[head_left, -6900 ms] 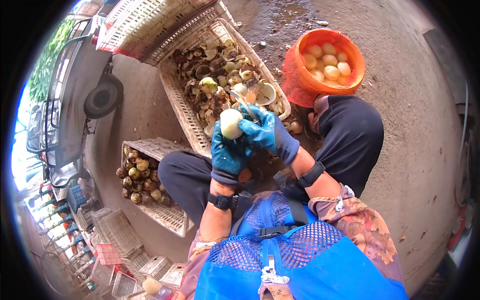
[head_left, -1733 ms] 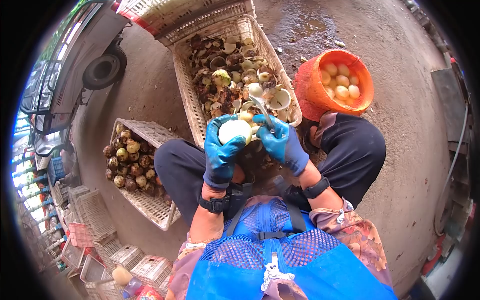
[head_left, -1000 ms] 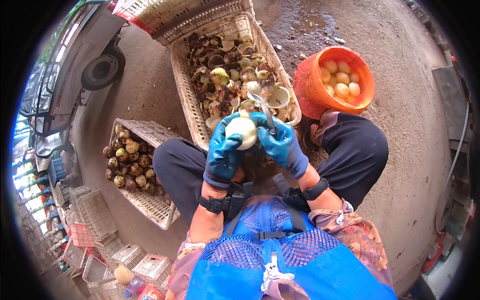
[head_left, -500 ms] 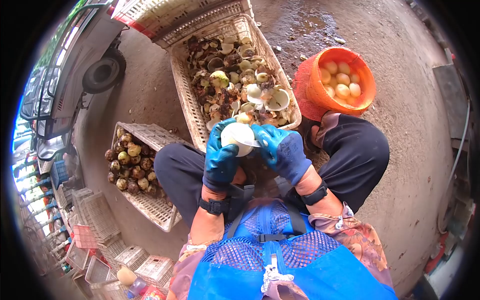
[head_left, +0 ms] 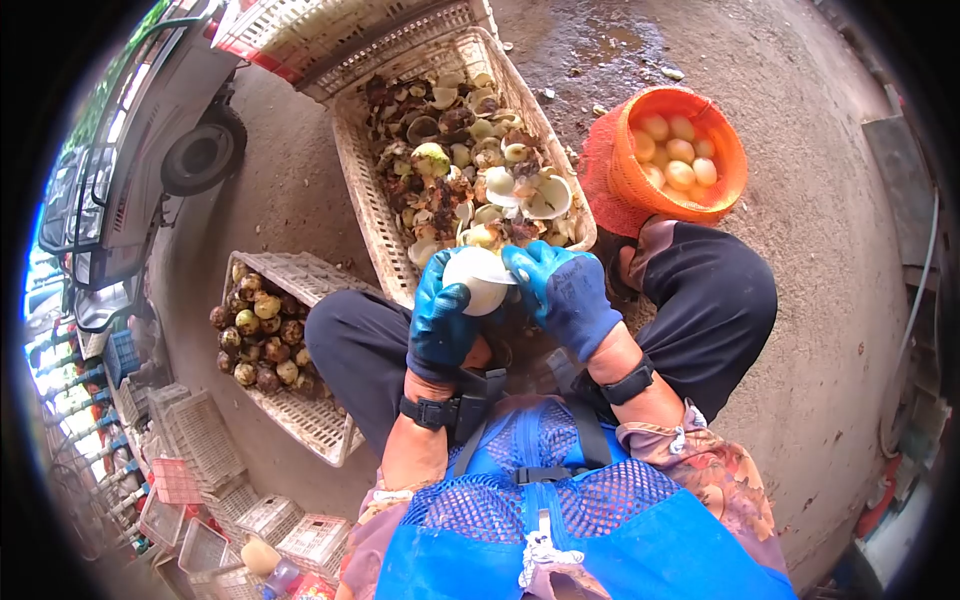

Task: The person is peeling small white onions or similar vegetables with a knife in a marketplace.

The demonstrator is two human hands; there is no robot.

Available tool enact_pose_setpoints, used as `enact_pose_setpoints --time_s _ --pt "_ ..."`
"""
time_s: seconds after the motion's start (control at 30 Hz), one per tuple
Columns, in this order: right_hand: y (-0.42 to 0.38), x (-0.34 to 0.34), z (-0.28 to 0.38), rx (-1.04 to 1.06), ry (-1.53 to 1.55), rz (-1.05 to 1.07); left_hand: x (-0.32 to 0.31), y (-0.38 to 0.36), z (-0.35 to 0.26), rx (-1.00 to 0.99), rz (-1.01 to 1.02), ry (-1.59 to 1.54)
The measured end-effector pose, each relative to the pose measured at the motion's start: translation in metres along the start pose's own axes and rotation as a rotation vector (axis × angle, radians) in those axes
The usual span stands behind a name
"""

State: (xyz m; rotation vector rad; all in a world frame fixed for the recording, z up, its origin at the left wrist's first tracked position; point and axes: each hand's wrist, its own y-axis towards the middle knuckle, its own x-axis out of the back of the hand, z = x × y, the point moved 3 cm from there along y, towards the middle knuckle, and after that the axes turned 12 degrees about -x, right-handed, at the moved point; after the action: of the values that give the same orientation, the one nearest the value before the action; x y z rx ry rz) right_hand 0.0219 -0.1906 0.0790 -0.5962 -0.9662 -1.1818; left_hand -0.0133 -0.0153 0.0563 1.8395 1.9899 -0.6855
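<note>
A round white peeled vegetable (head_left: 478,284) sits in my left hand (head_left: 440,318), whose blue-gloved fingers wrap round its left side. My right hand (head_left: 563,291), gloved too, is closed at the vegetable's right edge; a pale thin piece shows between its fingertips and the vegetable, and whether it is a blade or peel I cannot make out. Just beyond both hands lies a crate (head_left: 366,208) full of peelings and cut shells (head_left: 548,197).
An orange basket (head_left: 628,165) with peeled round vegetables stands at the right. A tilted crate (head_left: 300,262) of unpeeled brown ones (head_left: 262,322) is on the left. Stacked crates (head_left: 200,430), a parked vehicle (head_left: 140,150) and another crate (head_left: 350,40) surround the work spot.
The view has shifted slightly. My right hand has tilted a little at the vegetable's upper right edge, and the pale piece there sits higher. My left hand keeps its hold.
</note>
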Motion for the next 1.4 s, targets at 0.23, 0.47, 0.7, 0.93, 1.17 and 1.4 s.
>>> enact_pose_setpoints --time_s 0.23,0.47,0.7,0.93,1.17,1.4 --pt "0.001 -0.015 -0.013 -0.163 0.047 -0.100 -0.020 0.001 -0.018 -0.038 0.001 0.121" --pt "-0.006 -0.002 0.006 0.030 -0.041 -0.051 -0.005 0.004 -0.019 -0.162 -0.090 0.403" --pt "-0.004 -0.003 0.012 -0.009 -0.244 -0.005 -0.005 0.004 -0.018 -0.173 -0.064 0.591" --pt "-0.004 0.001 0.012 -0.085 -0.290 0.091 -0.008 0.003 -0.014 -0.035 -0.100 0.419" --pt "-0.001 -0.006 0.003 -0.122 -0.288 0.104 -0.004 0.006 0.001 -0.048 -0.076 0.419" --pt "0.005 -0.009 -0.004 -0.134 -0.344 0.140 -0.007 0.009 -0.001 0.041 -0.056 0.388"
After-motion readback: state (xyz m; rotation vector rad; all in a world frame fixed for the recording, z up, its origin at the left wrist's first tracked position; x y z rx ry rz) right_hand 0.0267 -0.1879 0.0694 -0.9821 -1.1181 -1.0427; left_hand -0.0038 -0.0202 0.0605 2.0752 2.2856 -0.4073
